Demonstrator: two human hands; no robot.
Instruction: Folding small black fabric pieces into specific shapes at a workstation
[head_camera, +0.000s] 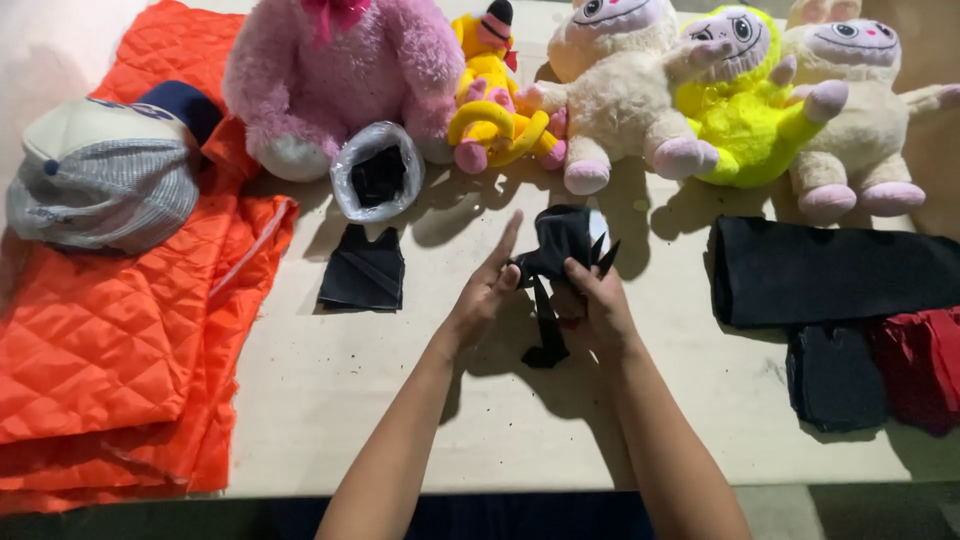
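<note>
Both my hands meet over the middle of the pale table (330, 380). My right hand (592, 305) grips a small black fabric piece (562, 238) with pointed flaps and a strip hanging down. My left hand (485, 290) pinches the same piece at its left edge, the index finger stretched upward. A white patch shows behind the piece's top right. A flat stack of black cut fabric shapes (364, 270) lies to the left of my hands.
Along the far edge stand plush toys: a pink one (340, 70), a small yellow one (495, 100), two cream ones (620, 90) and a neon yellow one (745, 120). A clear bag of black pieces (378, 172), orange quilted fabric (110, 330), a cap (105, 170), black felt (830, 270), red cloth (925, 365).
</note>
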